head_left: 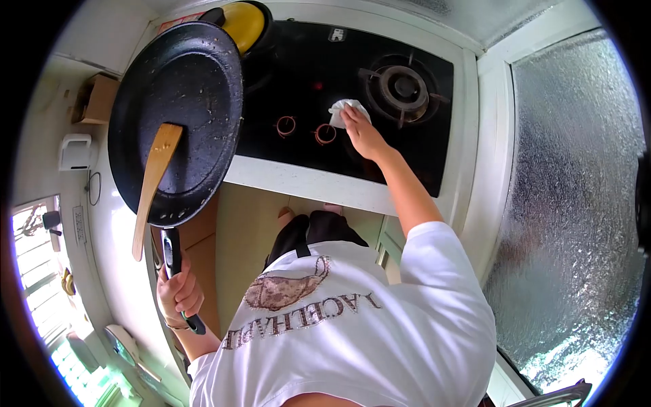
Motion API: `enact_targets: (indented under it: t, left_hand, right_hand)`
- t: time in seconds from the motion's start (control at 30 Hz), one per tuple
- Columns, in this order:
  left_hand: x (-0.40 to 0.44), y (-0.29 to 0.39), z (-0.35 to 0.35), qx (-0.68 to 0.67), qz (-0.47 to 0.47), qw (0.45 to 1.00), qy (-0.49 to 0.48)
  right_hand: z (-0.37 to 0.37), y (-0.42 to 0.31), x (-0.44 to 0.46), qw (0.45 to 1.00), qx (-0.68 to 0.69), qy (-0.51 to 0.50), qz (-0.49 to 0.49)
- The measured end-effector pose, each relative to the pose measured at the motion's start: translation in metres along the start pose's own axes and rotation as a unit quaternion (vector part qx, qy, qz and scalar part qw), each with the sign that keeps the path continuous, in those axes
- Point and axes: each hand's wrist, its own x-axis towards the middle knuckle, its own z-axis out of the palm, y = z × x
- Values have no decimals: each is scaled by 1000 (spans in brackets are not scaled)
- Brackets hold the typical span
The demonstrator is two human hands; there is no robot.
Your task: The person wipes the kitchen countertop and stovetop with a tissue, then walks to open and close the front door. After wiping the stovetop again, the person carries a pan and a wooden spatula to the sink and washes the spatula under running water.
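My left hand (180, 293) is wrapped round the handle of a black frying pan (203, 102), raised beside the left part of the stove. A wooden spatula (157, 169) lies in the pan, its handle sticking out over the rim. Small bits of residue dot the pan's inside. On the black glass cooktop (298, 74), my right hand (363, 132) presses a crumpled white tissue or cloth (339, 112) under its fingers. Close by are two round control knobs, one left knob (285, 125) and one right knob (325, 133).
A gas burner (405, 88) with a metal pan support sits right of my right hand. Behind the frying pan stands a pot with a yellow inside or lid (243, 26). The white counter edge (298, 178) runs along the front, and a textured glass panel (569, 203) borders the right.
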Motion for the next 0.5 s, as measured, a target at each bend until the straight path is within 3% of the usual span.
enact_targets:
  t: [0.2, 0.3, 0.4, 0.43, 0.47, 0.5]
  left_hand:
    - [-16, 2, -11, -36, 38, 999, 3]
    - [-21, 1, -19, -48, 68, 996, 12]
    - [-25, -2, -26, -74, 89, 993, 13]
    - [-25, -2, -27, -82, 93, 992, 7]
    - [-24, -1, -29, -90, 99, 991, -2]
    - [-24, -1, -31, -91, 100, 991, -3]
  right_hand:
    - [13, 3, 100, 991, -52, -104, -67]
    - [25, 0, 135, 957, -188, -111, -193]
    - [23, 0, 135, 935, -219, -102, -261]
    - [15, -8, 121, 964, -78, -98, -233]
    - [2, -17, 104, 978, 32, -153, -137]
    - [-17, -36, 86, 976, 27, -200, -79]
